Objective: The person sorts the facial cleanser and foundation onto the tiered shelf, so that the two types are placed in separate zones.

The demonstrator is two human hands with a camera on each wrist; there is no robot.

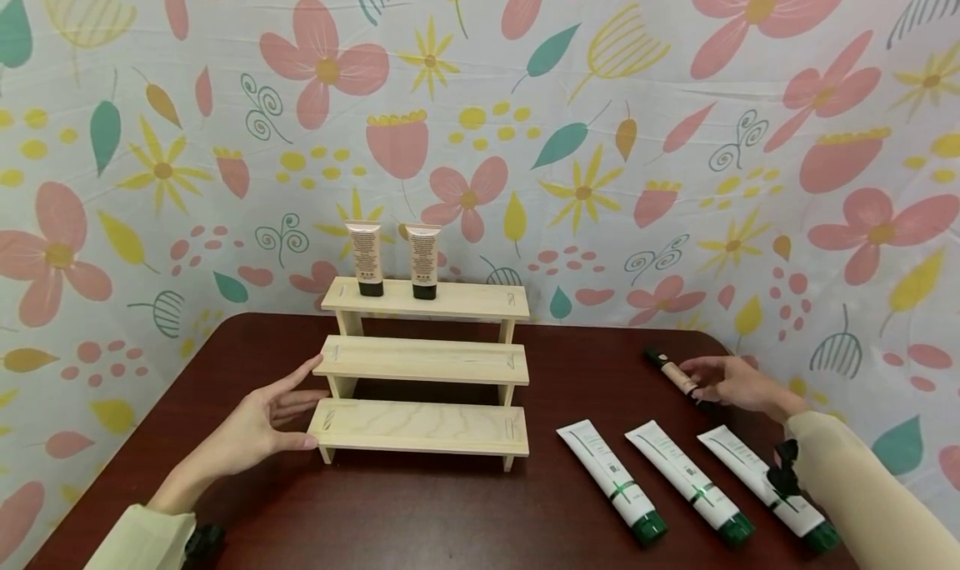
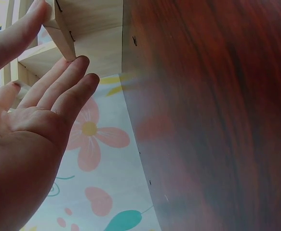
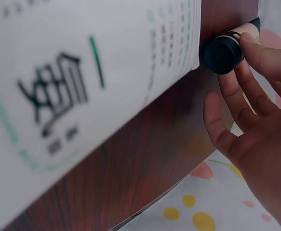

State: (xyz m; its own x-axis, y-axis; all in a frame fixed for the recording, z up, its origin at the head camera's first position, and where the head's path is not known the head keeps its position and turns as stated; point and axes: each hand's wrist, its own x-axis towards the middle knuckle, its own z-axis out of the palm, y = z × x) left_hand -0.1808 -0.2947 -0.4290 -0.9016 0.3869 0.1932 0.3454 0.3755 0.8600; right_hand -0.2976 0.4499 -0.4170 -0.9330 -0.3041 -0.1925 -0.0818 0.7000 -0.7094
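A three-step wooden display rack stands on the table. My left hand is at its left side; the fairly straight fingers and thumb touch the ends of the lower steps, and the left wrist view shows fingertips against a wooden edge. Two beige squeeze tubes with black caps, one left and one right, stand cap-down on the top step. Toward the table's back right, my right hand pinches a beige tube with dark ends between thumb and fingers. Its black cap faces the right wrist camera.
Three white tubes with green caps lie slanted at the front right: a left one, a middle one and a right one partly behind my right sleeve. A flowered cloth hangs behind the dark red table.
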